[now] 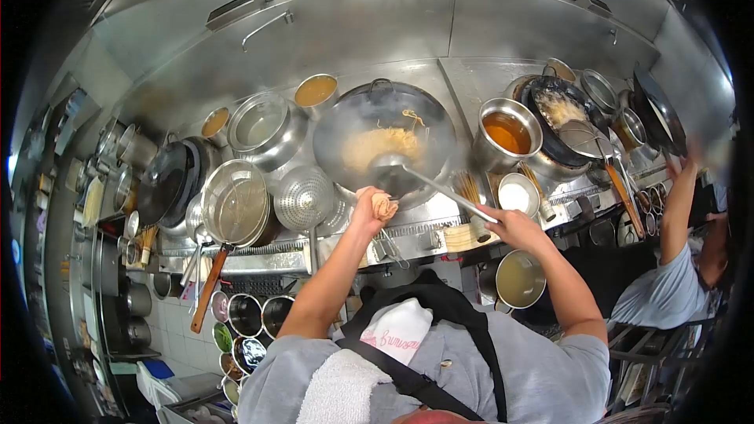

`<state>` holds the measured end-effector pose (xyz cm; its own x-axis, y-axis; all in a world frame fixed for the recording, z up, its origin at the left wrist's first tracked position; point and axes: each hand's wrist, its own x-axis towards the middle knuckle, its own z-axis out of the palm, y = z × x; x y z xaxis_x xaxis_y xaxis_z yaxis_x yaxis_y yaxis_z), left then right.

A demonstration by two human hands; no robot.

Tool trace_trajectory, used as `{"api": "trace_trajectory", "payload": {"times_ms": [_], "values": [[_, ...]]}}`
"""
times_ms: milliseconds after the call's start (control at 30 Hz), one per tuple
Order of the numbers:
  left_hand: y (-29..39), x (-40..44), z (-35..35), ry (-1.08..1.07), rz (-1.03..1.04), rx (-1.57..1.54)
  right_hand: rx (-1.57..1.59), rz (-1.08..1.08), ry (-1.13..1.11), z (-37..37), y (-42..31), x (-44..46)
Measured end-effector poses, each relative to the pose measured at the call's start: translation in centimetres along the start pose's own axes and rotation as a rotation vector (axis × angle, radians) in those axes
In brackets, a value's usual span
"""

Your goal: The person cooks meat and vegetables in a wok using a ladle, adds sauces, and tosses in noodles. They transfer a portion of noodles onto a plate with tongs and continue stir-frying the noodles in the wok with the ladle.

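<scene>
A large black wok (334, 122) sits on the range in front of me, with noodle-like yellowish food (385, 145) steaming inside. My left hand (367, 210) is closed around a folded tan cloth (384, 206) at the wok's near rim; whether a handle lies under the cloth is hidden. My right hand (514, 229) grips the long handle of a ladle (440, 188). The ladle's bowl rests low in the wok, against the near side of the food. A few strands cling to the wok's far right wall.
A perforated skimmer (305, 198) and a wood-handled strainer (236, 200) lie to the left. On the right stand a pot of amber liquid (506, 133), a white bowl (518, 194) and bamboo brushes (470, 187). Another person (667, 286) works at the right, near a second wok (561, 114).
</scene>
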<state>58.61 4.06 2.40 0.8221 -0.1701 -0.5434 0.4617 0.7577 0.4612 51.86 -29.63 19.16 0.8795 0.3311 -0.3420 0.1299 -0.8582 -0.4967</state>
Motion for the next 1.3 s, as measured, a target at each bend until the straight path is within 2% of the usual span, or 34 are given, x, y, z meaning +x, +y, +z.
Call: {"api": "trace_trajectory", "payload": {"times_ms": [67, 167, 200, 233, 300, 367, 433, 467, 533, 600, 633, 667, 700, 767, 833, 900, 933, 967, 1033, 1100, 1167, 1233, 1267, 1300], "values": [[-1.9, -0.5, -0.5, -0.117, 0.163, -0.049, -0.155, -0.024, 0.115, 1.4, 0.8, 2.8], [-6.1, -2.6, -7.3, -0.253, 0.027, 0.033, -0.1, -0.019, 0.152, 1.4, -0.1, 2.0], [-6.0, -5.1, -6.6, -0.068, 0.007, 0.14, -0.057, 0.008, 0.125, 0.6, -0.3, 0.8], [-6.0, -5.3, -6.4, -0.092, 0.078, 0.145, 0.014, -0.068, 0.158, 0.3, 0.2, -0.5], [-3.9, -3.4, -6.4, -0.219, -0.021, -0.07, 0.143, -0.102, 0.047, -0.5, 1.5, -1.6], [-1.4, 1.3, -5.9, -0.312, 0.007, -0.121, 0.112, -0.139, 0.011, -0.2, 2.2, -1.0], [0.7, 0.7, 0.6, 0.07, 0.032, 0.008, -0.113, -0.072, -0.025, 0.3, 1.1, 1.2], [0.0, 0.6, 0.2, 0.071, 0.028, 0.012, -0.132, -0.068, 0.015, 1.3, 1.2, 2.9], [-2.6, 1.0, -1.3, -0.212, 0.194, -0.045, -0.151, -0.049, 0.107, 3.3, 1.0, 5.9], [-6.8, 2.0, -7.5, -0.34, 0.001, -0.115, -0.134, -0.006, 0.201, 4.5, -0.4, 6.6], [-7.8, -1.7, -6.3, -0.193, 0.107, -0.012, -0.131, -0.007, 0.205, 3.8, -1.0, 5.4], [-8.3, -3.3, -6.5, -0.097, 0.092, 0.067, -0.068, 0.017, 0.148, 2.8, -1.9, 3.6], [-8.7, -2.7, -8.5, -0.17, 0.023, 0.041, -0.01, 0.037, 0.095, 2.3, -2.4, 2.7], [-6.7, -4.8, -5.0, -0.037, 0.08, 0.084, 0.224, -0.165, 0.112, 3.3, 1.9, 0.8], [-4.0, -0.7, -5.5, -0.215, -0.08, -0.092, 0.184, -0.134, 0.049, 2.7, 3.2, -0.4], [-1.5, 1.3, -2.5, -0.15, 0.011, -0.165, 0.15, -0.176, 0.04, 2.8, 4.0, 0.1], [-1.2, 1.5, -1.7, -0.137, 0.006, -0.167, 0.078, -0.027, -0.009, 1.5, 1.5, 0.5], [-1.1, 1.9, -0.7, -0.101, 0.063, -0.09, 0.021, -0.062, 0.035, 1.8, 1.2, 2.0], [-2.3, 2.1, -1.1, -0.079, 0.117, -0.013, -0.153, -0.036, 0.119, 3.1, 0.8, 5.0], [-6.1, 1.2, -5.6, -0.216, 0.06, -0.06, -0.152, -0.018, 0.183, 4.4, 0.2, 6.6], [-8.2, -2.1, -6.6, -0.052, 0.074, 0.008, -0.14, 0.006, 0.247, 4.5, -0.1, 5.9], [-7.3, -2.6, -6.1, -0.058, 0.054, 0.017, 0.051, -0.007, 0.13, 3.8, -0.8, 3.4], [-6.8, -2.8, -6.0, -0.051, 0.036, 0.012, 0.166, -0.119, 0.176, 4.7, 0.7, 2.2], [-4.8, -3.0, -3.9, -0.146, 0.09, -0.029, 0.272, -0.162, 0.183, 5.1, 1.9, 1.0]]}}
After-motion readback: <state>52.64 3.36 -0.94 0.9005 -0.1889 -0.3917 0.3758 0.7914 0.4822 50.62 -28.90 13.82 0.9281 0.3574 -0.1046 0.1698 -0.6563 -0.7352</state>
